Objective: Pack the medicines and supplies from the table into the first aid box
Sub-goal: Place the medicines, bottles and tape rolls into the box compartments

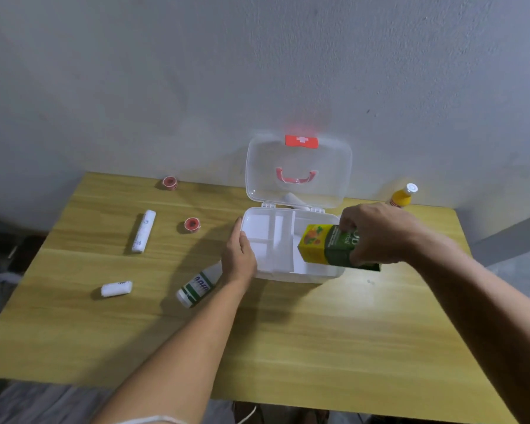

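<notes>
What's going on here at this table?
A person is packing a first aid box, whose lid stands open. The right hand holds a green and yellow carton over the box's right side; the left hand steadies its left edge. Tape rolls, bandage rolls and bottles lie unpacked on the table.

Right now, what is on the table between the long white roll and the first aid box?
One small red tape roll sits between the long white roll and the first aid box, with bare wooden table around it, in the head view.
</notes>
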